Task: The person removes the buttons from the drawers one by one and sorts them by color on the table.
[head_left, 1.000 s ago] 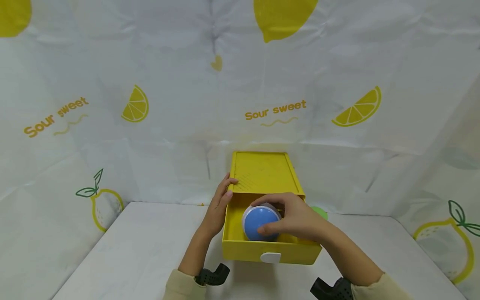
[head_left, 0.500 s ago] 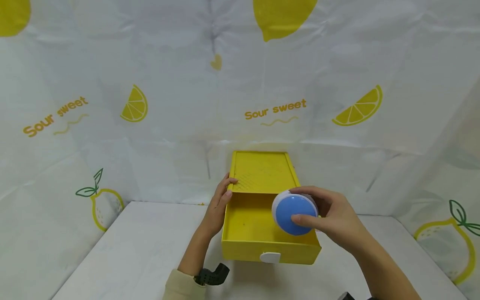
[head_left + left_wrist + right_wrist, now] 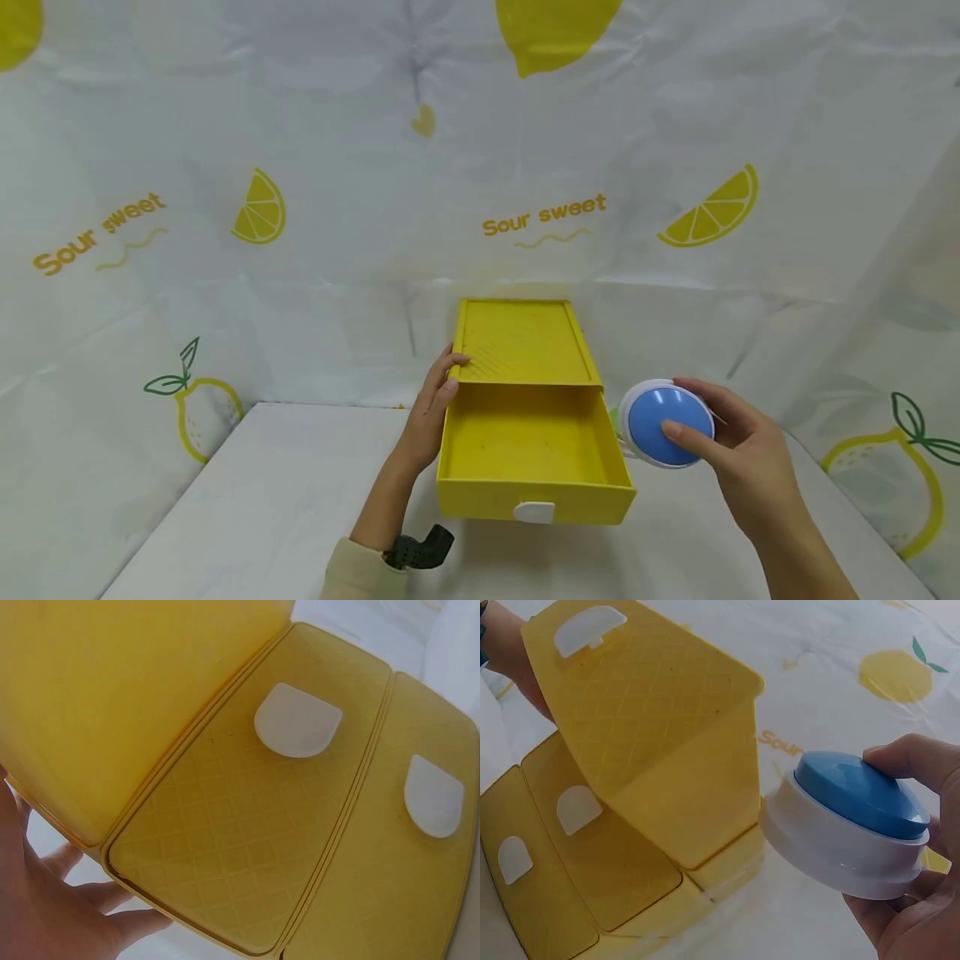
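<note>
My right hand [image 3: 750, 467] pinches a round push button [image 3: 671, 425], white-based with a blue domed top. The thumb lies on the blue dome and the fingers reach behind the white base, as the right wrist view shows. It is held beside the right wall of a pulled-out yellow drawer [image 3: 536, 504], whose inside is bare. The drawer belongs to a yellow drawer cabinet [image 3: 525, 342]. My left hand [image 3: 431, 412] rests against the cabinet's left side, its fingertips at the top edge. In the left wrist view, spread fingers lie along that side.
Two lower drawers with white tabs, a middle one [image 3: 225, 825] and a bottom one [image 3: 390, 847], stand closed. Something green [image 3: 616, 420] shows partly behind the button. A white table [image 3: 300, 492] carries the cabinet, close to a lemon-printed backdrop [image 3: 337, 208].
My right hand has lifted the push button out of the drawer and carried it right, past the drawer's wall. My left hand has stayed against the cabinet. The view has shifted slightly.
</note>
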A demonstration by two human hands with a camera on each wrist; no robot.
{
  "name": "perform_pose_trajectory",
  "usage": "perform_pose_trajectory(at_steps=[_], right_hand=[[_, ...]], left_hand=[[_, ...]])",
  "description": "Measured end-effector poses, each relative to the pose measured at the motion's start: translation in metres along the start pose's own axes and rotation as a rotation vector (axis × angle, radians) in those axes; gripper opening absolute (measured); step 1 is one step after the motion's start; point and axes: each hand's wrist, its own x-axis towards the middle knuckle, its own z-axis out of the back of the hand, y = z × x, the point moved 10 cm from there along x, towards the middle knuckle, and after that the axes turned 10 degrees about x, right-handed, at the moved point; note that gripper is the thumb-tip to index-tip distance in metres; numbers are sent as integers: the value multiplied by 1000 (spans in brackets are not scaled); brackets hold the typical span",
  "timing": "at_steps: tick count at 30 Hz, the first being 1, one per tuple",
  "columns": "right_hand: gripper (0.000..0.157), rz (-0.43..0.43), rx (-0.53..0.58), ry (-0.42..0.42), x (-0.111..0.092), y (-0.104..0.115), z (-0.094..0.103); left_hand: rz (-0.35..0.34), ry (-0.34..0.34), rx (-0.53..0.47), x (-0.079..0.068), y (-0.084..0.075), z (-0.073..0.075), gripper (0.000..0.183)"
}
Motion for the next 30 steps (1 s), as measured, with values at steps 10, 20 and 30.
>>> perform_pose_trajectory(at_steps=[10,20,30], right_hand=[[59,-193,-255,-135,-4,-61,33],[76,-392,-290,-175,-4,-125,46],[87,-518,-288,-181,-6,-178,50]], left_hand=[[5,1,0,-1,-1,0,37],[16,13,2,1,-1,-2,38],[22,0,12,-1,-2,0,38]])
